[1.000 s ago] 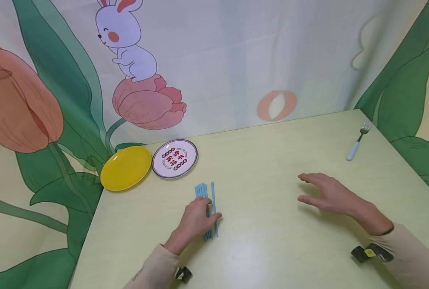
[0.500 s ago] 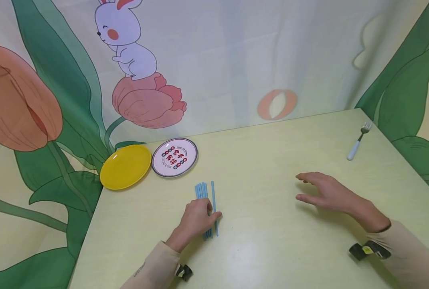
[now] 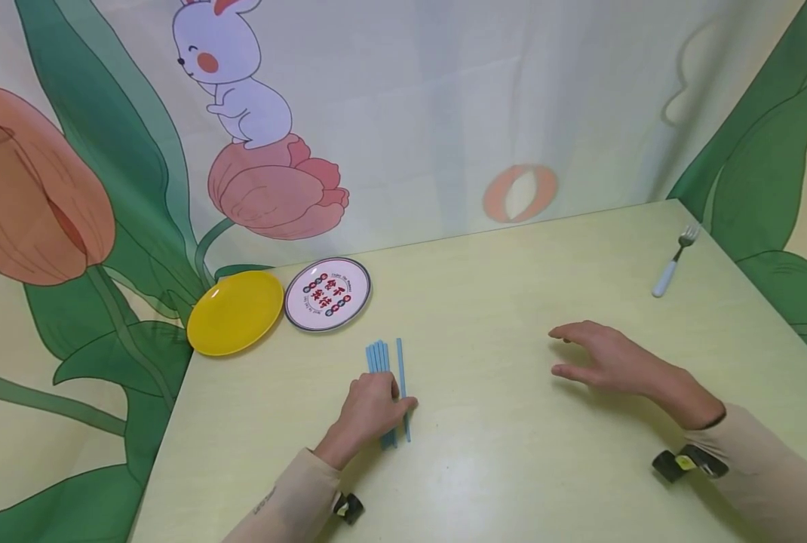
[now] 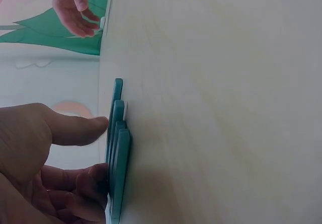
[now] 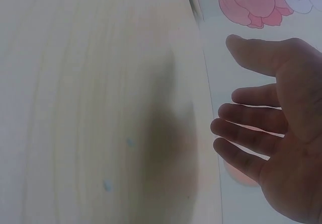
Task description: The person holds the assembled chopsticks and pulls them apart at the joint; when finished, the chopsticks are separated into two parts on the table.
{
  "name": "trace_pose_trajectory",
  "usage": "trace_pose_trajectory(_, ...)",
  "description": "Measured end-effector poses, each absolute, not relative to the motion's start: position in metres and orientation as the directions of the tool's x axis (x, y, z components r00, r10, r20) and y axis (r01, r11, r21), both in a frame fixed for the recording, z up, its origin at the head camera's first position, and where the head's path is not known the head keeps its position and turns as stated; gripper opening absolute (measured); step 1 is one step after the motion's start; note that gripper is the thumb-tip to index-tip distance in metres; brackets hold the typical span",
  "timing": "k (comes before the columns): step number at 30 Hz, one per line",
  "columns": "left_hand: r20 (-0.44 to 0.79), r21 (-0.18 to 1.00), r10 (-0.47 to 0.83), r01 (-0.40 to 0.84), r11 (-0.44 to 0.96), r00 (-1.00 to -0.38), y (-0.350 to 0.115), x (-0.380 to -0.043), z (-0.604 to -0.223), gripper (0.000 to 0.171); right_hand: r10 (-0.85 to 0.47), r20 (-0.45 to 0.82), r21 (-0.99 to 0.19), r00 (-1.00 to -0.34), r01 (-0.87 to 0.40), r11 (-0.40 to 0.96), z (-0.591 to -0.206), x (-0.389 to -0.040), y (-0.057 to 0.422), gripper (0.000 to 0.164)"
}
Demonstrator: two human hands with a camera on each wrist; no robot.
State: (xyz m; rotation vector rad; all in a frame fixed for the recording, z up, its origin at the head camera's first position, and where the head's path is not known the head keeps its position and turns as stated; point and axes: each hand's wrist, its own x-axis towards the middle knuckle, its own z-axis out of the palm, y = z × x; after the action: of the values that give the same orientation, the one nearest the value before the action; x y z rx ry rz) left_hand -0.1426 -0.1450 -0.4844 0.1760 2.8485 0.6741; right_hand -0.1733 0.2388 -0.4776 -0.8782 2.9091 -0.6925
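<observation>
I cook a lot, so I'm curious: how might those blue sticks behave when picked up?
The blue sticks are straight along their visible lengths, so they're probably stiff. They're slender, so likely light. One stick lies slightly apart from the others, so they're probably loose and could spread if lifted together.

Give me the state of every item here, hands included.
Blue sticks: side by side, partly covered
Single blue stick: slightly apart
Left hand: on the sticks, grip unclear
Right hand: open, raised, holding nothing
Yellow plate: lying flat
White plate: flat, printed side up
Fork: lying down, untouched
</observation>
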Motion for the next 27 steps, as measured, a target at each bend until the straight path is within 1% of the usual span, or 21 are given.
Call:
trace_pose_trajectory(5, -0.163, 0.422, 0.166, 0.083, 0.903, -0.973, -0.144, -0.144, -0.484, 0.025, -0.543, 0.075, -0.409, -0.837, -0.522, 0.748, -0.478, -0.174, 0.238, 0.057)
trace_pose_trajectory(10, -0.155, 0.4, 0.188, 0.113, 0.91, -0.97, -0.145, -0.145, -0.482, 0.022, -0.564, 0.089, -0.398, -0.821, -0.549, 0.735, -0.478, -0.176, 0.236, 0.052)
trace_pose_trajectory(14, -0.165, 0.399, 0.19, 0.111, 0.91, -0.968, -0.145, -0.145, -0.481, 0.028, -0.583, 0.107, -0.384, -0.805, -0.575, 0.723, -0.479, -0.179, 0.232, 0.049)
trace_pose_trajectory(20, -0.129, 0.388, 0.181, 0.118, 0.914, -0.975, -0.143, -0.143, -0.482, 0.039, -0.595, 0.113, -0.386, -0.796, -0.587, 0.712, -0.477, -0.18, 0.228, 0.045)
trace_pose_trajectory(27, -0.131, 0.391, 0.143, 0.081, 0.917, -0.981, -0.143, -0.142, -0.484, 0.037, -0.606, 0.135, -0.374, -0.784, -0.606, 0.702, -0.478, -0.18, 0.226, 0.041)
